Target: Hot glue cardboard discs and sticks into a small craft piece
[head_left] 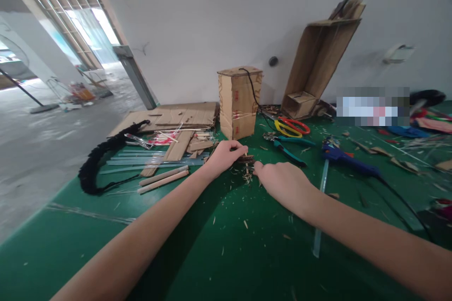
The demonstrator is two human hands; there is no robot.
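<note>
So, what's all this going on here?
A person's left hand pinches a small brown piece over a green tabletop, the right hand curled close beside it; whether that one grips anything is hidden. Pale, thin shavings lie nearby. A tan cardboard box stands behind, with teal-handled metal pliers and a blue plastic glue gun to the right.

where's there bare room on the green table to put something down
Most open: the near part of the green table, between the left forearm and right forearm, with scattered slivers. Crowded: left of the left hand, with clear strips and cardboard, and around the right hand, with pliers, scissors and glue gun.
</note>
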